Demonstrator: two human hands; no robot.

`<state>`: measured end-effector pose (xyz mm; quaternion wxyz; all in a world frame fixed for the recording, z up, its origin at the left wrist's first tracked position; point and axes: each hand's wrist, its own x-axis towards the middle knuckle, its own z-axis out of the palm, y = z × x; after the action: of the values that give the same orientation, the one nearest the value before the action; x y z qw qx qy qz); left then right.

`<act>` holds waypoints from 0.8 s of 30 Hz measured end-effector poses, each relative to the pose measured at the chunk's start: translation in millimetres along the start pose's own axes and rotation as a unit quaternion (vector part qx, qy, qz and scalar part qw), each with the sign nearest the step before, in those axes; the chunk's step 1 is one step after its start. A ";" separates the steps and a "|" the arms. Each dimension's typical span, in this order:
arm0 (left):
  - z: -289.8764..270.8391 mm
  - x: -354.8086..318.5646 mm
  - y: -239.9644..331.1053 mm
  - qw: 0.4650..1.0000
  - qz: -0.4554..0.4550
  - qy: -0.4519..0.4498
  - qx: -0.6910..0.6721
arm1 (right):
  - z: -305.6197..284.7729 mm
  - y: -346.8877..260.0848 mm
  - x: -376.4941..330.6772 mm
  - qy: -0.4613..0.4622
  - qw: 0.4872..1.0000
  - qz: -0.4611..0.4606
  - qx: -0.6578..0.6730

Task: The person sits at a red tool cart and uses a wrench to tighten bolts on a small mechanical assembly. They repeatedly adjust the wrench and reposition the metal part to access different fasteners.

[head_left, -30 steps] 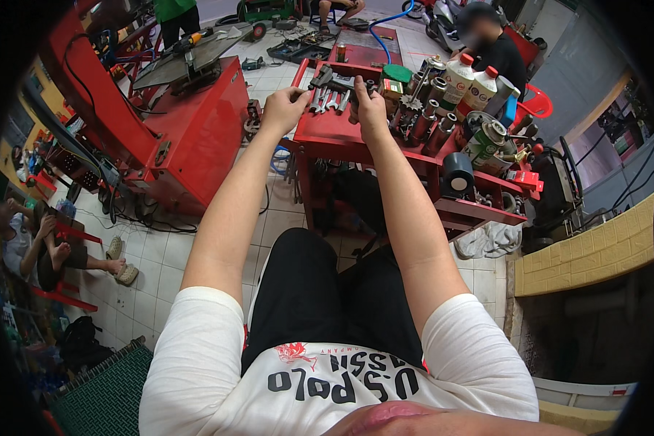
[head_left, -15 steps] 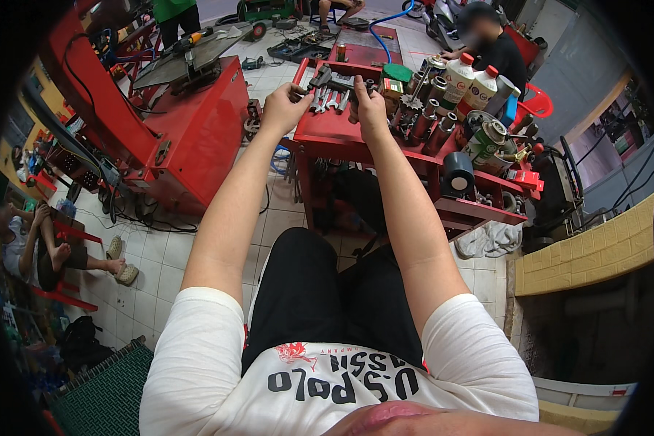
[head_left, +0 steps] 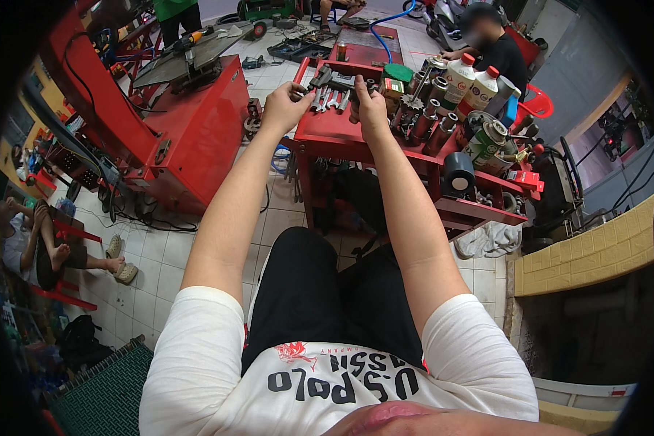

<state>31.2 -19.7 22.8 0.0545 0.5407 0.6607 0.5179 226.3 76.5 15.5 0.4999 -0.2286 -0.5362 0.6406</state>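
Both my hands are over the top of a red tool cart. My left hand is at its left edge, fingers curled in beside a dark metal tool; what they hold, if anything, is hidden. Several open-ended wrenches lie side by side between my hands. My right hand is at the right of the wrenches, thumb pointing up and fingers bent round something dark that I cannot make out. Close to its right stand a small box with a green lid and a toothed metal part.
Metal sockets, white bottles with red caps and a green-white can crowd the cart's right side. A red machine stands to the left. A person in black is beyond the cart; another person sits far left.
My hands stay almost still over the wrenches. The seated person at the far left has shifted slightly. A dark shape now shows in the doorway at the right.
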 end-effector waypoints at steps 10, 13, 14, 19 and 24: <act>5.7 4.3 -12.1 0.997 -0.031 -0.032 -0.055 | -0.2 -0.7 -0.3 -0.001 1.000 0.006 0.001; 5.9 7.7 -17.6 0.996 -0.047 -0.042 -0.061 | 0.8 -1.0 -0.6 -0.006 1.000 0.005 0.006; 6.1 8.6 -19.3 0.996 -0.051 -0.043 -0.067 | 1.2 -1.0 -0.6 -0.008 1.000 0.004 0.006; 6.8 6.4 -17.1 0.999 -0.023 -0.016 -0.042 | 0.9 -0.5 -0.2 -0.011 1.000 0.005 0.003; 2.2 1.7 -6.0 0.999 -0.008 -0.018 -0.037 | 1.3 -0.2 -0.9 -0.006 1.000 0.001 -0.017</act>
<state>27.9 -16.3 18.2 0.0901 0.5423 0.6444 0.5315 225.6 75.1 15.9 0.4923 -0.2339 -0.5493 0.6334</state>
